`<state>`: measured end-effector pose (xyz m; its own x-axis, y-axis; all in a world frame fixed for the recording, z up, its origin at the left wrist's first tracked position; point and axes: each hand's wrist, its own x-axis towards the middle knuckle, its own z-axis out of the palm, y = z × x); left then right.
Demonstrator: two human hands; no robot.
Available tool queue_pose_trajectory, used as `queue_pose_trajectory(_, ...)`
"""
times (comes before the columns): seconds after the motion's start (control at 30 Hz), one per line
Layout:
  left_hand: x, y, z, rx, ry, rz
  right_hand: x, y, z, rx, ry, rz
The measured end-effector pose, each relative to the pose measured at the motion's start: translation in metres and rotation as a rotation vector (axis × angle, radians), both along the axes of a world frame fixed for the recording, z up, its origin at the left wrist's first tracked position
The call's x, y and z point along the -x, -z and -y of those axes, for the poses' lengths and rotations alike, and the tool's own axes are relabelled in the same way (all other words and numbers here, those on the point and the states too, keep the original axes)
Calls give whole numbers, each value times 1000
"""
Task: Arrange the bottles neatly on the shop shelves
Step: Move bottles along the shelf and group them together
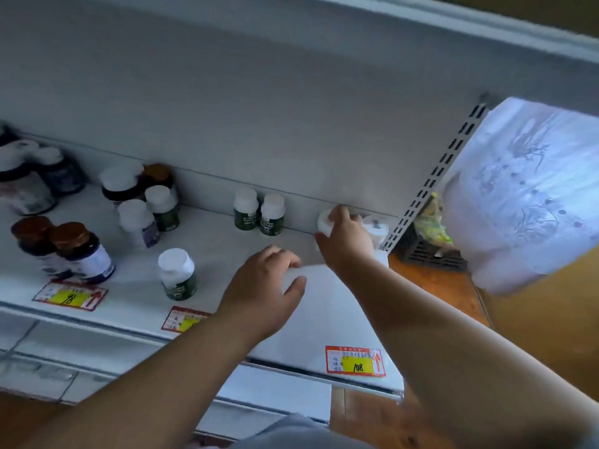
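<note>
My right hand [345, 239] grips a white-capped bottle [325, 222] at the back right of the white shelf [324, 306]; another white bottle [376, 230] stands just right of it. My left hand [264, 291] hovers over the shelf's middle with loosely curled fingers and holds nothing. Two green bottles with white caps [259, 212] stand side by side against the back wall. A single green bottle [177, 273] stands near the front. Left of it are a cluster of white-capped bottles [146, 202] and two brown-capped dark bottles [64, 251].
Price tags [355, 361] are stuck along the shelf's front edge. Larger dark bottles [29, 176] stand at the far left. A slotted upright [434, 179] bounds the shelf on the right; beyond it are a black basket [424, 251] and a pale printed plastic bag [525, 196].
</note>
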<state>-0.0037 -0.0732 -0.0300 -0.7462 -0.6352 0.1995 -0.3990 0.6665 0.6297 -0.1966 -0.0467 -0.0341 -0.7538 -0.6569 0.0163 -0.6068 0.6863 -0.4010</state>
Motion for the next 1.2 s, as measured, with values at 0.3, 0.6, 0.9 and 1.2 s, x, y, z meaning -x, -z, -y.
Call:
queue_pose_trajectory(0.3,-17,4,-27,-161,-256,-128,-21,-12,-20,635,2,739)
queue_pose_trajectory(0.6,-21,-8,-41,-839,-102,-161,-54,-54,-69,697,-230,1055)
queue_pose_trajectory(0.9,-35,-13,-40,-407,-16,-38,-85,-62,-96,532,-104,688)
queue_pose_trajectory(1.2,-36,18,-38,-194,153,139,-93,-54,-121,378,-5,402)
